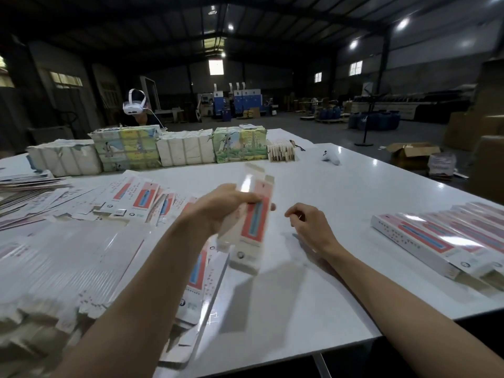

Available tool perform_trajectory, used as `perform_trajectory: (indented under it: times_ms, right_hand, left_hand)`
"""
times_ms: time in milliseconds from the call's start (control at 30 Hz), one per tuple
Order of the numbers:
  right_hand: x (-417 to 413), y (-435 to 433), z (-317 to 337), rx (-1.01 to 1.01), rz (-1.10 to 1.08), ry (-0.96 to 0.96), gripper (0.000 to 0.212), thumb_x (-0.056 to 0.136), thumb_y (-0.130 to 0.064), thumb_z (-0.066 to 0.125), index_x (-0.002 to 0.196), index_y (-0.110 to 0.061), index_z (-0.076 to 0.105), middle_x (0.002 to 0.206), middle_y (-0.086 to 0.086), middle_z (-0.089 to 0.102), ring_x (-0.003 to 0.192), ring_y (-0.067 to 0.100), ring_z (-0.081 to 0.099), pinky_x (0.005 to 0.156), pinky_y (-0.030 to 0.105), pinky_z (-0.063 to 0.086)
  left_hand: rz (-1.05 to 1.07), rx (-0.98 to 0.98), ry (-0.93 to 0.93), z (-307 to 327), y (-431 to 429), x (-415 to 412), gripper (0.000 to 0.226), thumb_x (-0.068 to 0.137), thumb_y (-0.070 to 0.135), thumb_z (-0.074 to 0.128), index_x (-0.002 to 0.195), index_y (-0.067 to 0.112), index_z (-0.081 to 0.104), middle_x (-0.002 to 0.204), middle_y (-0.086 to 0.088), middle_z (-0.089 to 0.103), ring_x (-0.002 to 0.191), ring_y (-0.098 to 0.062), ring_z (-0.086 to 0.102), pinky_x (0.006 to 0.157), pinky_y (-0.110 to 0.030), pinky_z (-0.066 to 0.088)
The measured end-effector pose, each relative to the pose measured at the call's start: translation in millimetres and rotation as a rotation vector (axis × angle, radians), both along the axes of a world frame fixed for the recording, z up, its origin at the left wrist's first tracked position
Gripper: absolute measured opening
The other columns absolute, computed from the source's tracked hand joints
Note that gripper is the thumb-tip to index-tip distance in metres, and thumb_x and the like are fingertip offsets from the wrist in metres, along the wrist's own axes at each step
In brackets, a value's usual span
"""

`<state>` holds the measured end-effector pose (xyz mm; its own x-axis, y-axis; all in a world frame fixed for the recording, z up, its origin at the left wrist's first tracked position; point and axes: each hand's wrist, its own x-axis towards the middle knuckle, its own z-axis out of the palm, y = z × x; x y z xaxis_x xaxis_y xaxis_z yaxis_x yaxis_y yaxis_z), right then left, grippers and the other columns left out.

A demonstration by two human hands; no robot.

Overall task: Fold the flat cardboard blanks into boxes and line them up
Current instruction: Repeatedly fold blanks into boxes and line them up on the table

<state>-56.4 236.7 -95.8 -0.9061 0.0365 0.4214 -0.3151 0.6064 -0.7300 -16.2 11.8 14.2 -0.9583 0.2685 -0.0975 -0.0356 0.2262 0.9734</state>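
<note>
Head view: a half-formed box [252, 230] is held up above the bench [354, 192] by the left hand [229, 205], whose fingers are curled round its upper part. Its far end flaps are seen standing open. Its near end looks closed, though blur leaves that unsure. The right hand [308, 225] is held just beside the box without touching it, its fingers loosely curled on nothing. Finished boxes [436, 241] are lined up side by side at the right edge of the bench, so part of the work is judged done. A great deal is judged left: flat blanks [81, 255] are heaped and fanned over the left half of the bench, and wrapped bundles [185, 150] are stacked along the far side. The box in hand has yet to be closed and set beside the finished boxes.
</note>
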Motion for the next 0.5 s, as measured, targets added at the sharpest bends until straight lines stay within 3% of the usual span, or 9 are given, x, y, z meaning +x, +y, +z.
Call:
perform_trajectory:
  times_ms: [100,167,233,400,500]
  right_hand:
    - [0.0,0.7,2.0,-0.104,-0.019,0.022,0.022,0.101,-0.004,0.053,0.101,-0.01,0.074,0.089,0.006,0.071,0.081,0.029,0.068,0.068,0.035,0.058]
    - [0.0,1.4,1.7,-0.163,-0.046,0.039,0.021,0.103,-0.004,0.052,0.105,-0.009,0.073,0.093,0.004,0.071,0.085,0.025,0.068,0.075,0.038,0.059]
    - [0.2,2.9,1.5,-0.214,-0.071,0.076,0.02,0.105,-0.006,0.052,0.111,-0.01,0.071,0.094,0.0,0.069,0.086,0.017,0.065,0.08,0.035,0.056]
    - [-2.1,-0.2,3.0,-0.101,0.001,0.215,0.023,0.108,-0.016,0.056,0.129,-0.016,0.065,0.114,0.002,0.061,0.102,0.017,0.06,0.087,0.029,0.054]
    - [-1.0,-4.1,2.0,-0.001,0.157,0.168,0.029,0.11,-0.029,0.054,0.137,-0.023,0.063,0.127,-0.003,0.048,0.124,0.019,0.055,0.089,0.035,0.061]
  left_hand:
    - [-0.028,0.324,-0.262,-26.5,21.5,-0.4,0.036,0.106,0.018,0.06,0.138,0.003,0.056,0.12,-0.018,0.076,0.087,-0.027,0.078,0.071,-0.039,0.066]
    - [-0.026,0.447,-0.398,-50.1,31.7,0.6,0.039,0.106,0.022,0.059,0.14,0.003,0.059,0.122,-0.021,0.075,0.096,-0.033,0.079,0.08,-0.044,0.066]
    - [-0.007,0.513,-0.451,-71.1,38.9,-0.4,0.045,0.107,0.034,0.056,0.14,0.004,0.062,0.125,-0.02,0.074,0.099,-0.034,0.078,0.079,-0.045,0.066]
    - [0.089,0.554,-0.315,-99.4,40.9,-9.8,0.059,0.106,0.059,0.044,0.127,0.012,0.071,0.116,-0.016,0.078,0.1,-0.035,0.078,0.077,-0.044,0.066]
    - [0.187,0.405,-0.186,-103.4,41.7,-9.7,0.052,0.105,0.062,0.044,0.105,0.02,0.074,0.095,-0.009,0.081,0.077,-0.028,0.079,0.063,-0.034,0.063]
